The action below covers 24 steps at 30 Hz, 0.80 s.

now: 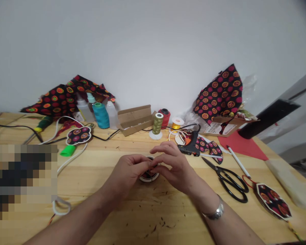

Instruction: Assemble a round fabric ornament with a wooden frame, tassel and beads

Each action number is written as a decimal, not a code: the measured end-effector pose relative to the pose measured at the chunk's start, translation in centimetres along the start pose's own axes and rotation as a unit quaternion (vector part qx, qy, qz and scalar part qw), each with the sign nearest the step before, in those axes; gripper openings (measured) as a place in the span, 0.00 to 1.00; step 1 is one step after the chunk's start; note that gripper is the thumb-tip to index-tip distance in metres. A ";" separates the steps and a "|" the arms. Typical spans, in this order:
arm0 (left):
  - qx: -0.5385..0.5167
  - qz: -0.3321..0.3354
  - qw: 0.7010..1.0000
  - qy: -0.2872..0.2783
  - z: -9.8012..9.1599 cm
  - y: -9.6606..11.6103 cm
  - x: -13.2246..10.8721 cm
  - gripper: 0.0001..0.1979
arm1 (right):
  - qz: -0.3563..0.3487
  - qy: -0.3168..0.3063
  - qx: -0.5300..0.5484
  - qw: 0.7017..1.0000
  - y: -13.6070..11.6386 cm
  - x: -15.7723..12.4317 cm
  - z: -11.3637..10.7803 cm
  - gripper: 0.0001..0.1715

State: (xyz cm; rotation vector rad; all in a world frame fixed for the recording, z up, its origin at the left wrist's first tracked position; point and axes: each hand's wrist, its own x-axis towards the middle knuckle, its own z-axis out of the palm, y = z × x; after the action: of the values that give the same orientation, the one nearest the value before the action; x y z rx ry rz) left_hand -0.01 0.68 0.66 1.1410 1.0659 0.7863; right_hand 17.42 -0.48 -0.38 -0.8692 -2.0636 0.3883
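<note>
White-rimmed disc (150, 180), before the olive spool (157, 125), seems light, stiff; rim gives good hold. Left hand (129, 167) presses fingertips together; right hand (175, 165) spreads upper fingers, pinch unclear.

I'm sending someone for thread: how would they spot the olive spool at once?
At the back of the table, find the long open box. To its right, the olive spool stands upright on a white base. Its dull green sets it apart from the red spool behind and the yellow spool further right.
</note>
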 end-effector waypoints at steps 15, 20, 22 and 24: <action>0.114 0.005 0.983 -0.140 -0.1 -1.0 -0.1 0.08 | 0.084 -0.166 0.125 0.975 -0.3 0.0 -1.7 0.15; 0.106 -0.004 0.988 -0.111 0.0 -0.9 0.0 0.07 | 0.082 -0.140 0.131 0.978 -0.4 0.2 -1.6 0.05; 0.103 -0.002 0.990 -0.095 0.0 -0.9 0.0 0.07 | 0.097 -0.121 0.136 0.979 -0.5 0.2 -1.5 0.06; 0.098 0.001 0.992 -0.081 0.0 -0.8 0.0 0.07 | 0.120 -0.102 0.141 0.977 -0.6 0.2 -1.3 0.08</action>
State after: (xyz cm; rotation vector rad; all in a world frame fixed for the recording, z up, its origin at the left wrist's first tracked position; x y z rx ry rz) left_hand -0.01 0.46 -0.14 1.3490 1.0222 0.5879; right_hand 18.16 -0.79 0.85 -0.9370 -2.0246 0.9114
